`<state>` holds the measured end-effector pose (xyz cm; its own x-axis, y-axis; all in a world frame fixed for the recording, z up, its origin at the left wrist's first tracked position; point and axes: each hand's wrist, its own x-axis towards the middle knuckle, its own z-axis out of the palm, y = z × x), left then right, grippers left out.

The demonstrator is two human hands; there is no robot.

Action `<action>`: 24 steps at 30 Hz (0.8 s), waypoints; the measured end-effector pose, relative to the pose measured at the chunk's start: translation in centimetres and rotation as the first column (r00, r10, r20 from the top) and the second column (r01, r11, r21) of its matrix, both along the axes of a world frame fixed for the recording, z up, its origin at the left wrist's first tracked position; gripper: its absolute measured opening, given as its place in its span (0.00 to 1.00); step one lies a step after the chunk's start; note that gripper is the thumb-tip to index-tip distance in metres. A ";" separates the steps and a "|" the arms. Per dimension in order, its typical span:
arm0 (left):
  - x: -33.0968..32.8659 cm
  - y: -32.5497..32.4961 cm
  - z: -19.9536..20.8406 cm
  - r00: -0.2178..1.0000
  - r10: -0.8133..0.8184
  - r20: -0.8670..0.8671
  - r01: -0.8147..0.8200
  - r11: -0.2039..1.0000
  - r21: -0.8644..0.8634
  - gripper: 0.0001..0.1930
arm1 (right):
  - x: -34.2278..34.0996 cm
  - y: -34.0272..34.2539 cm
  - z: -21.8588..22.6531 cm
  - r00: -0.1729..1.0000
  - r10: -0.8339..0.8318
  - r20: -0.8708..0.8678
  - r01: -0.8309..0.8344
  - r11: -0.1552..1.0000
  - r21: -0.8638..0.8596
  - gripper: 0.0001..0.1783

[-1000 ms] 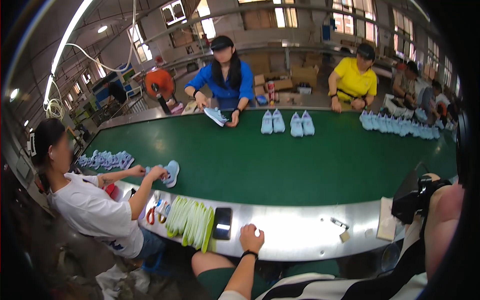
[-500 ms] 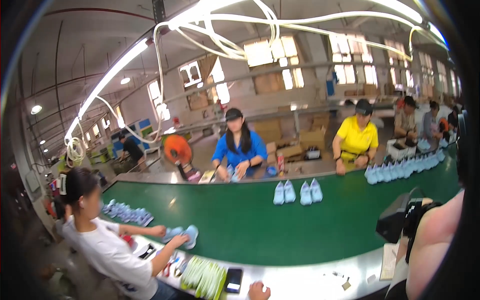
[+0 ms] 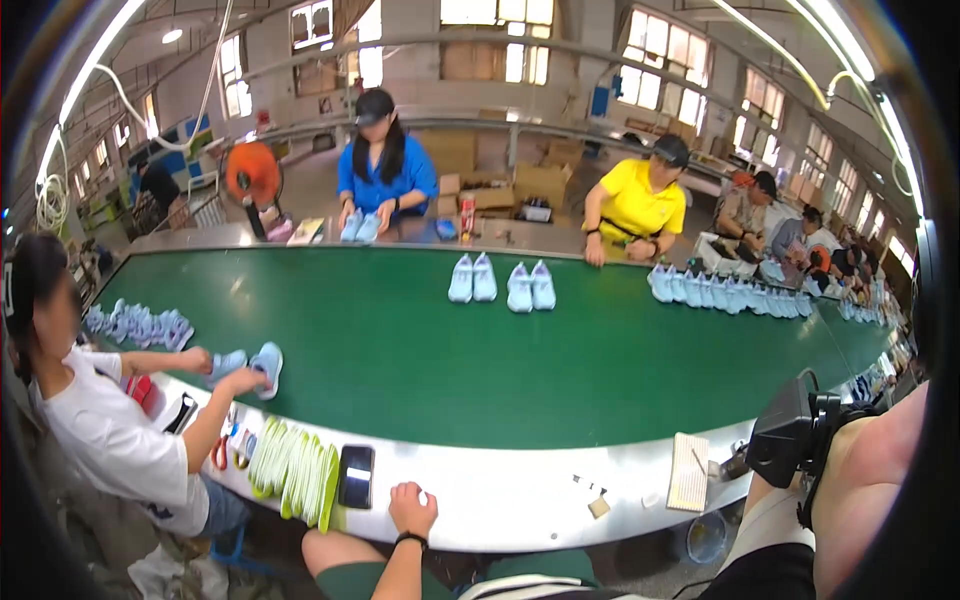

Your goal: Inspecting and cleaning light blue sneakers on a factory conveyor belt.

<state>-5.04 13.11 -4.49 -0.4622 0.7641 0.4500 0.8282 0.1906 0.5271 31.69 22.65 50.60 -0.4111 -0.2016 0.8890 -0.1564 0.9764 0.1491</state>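
Note:
My left hand, with a black band at the wrist, rests on the inner edge of the white worktop. Its fingers are curled, and a small white spot shows at the fingertips; I cannot make out what it is. Just left of it lies a black phone, beside a bundle of white and lime-green laces. My right arm is raised at the right edge, a black device strapped to it; the right hand is out of view.
A green conveyor belt carries pale blue shoes, a long row of them at right. Co-workers sit along it; one at left handles a shoe. A notepad and small scraps lie on the worktop.
The view has tilted down and turned right, so my left forearm, legs and more of the worktop now show. The co-worker in blue now holds a pair of shoes upright at the belt's edge.

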 end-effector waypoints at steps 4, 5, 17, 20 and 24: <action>-0.9 -0.5 -1.2 0.999 0.032 0.023 -0.032 0.999 -0.018 0.06 | -3.5 1.5 -1.7 0.998 0.047 -0.041 -0.049 0.997 -0.057 0.50; -0.6 -0.6 -1.1 0.999 0.034 0.034 -0.033 0.999 -0.018 0.06 | -3.9 1.9 -2.2 0.997 0.061 -0.052 -0.065 0.996 -0.068 0.50; 0.1 -1.1 -0.1 0.998 0.029 0.050 -0.028 1.000 -0.006 0.06 | -6.1 3.1 -6.1 0.984 0.146 -0.106 -0.167 0.962 -0.219 0.49; -0.6 -0.4 0.2 1.000 0.025 0.018 -0.025 0.999 -0.026 0.06 | -6.1 3.4 -6.5 0.984 0.155 -0.091 -0.174 0.949 -0.262 0.48; -0.7 -0.8 -0.5 0.998 0.022 0.053 -0.023 0.999 0.022 0.06 | -7.1 2.9 -7.6 0.981 0.160 -0.108 -0.187 0.926 -0.328 0.48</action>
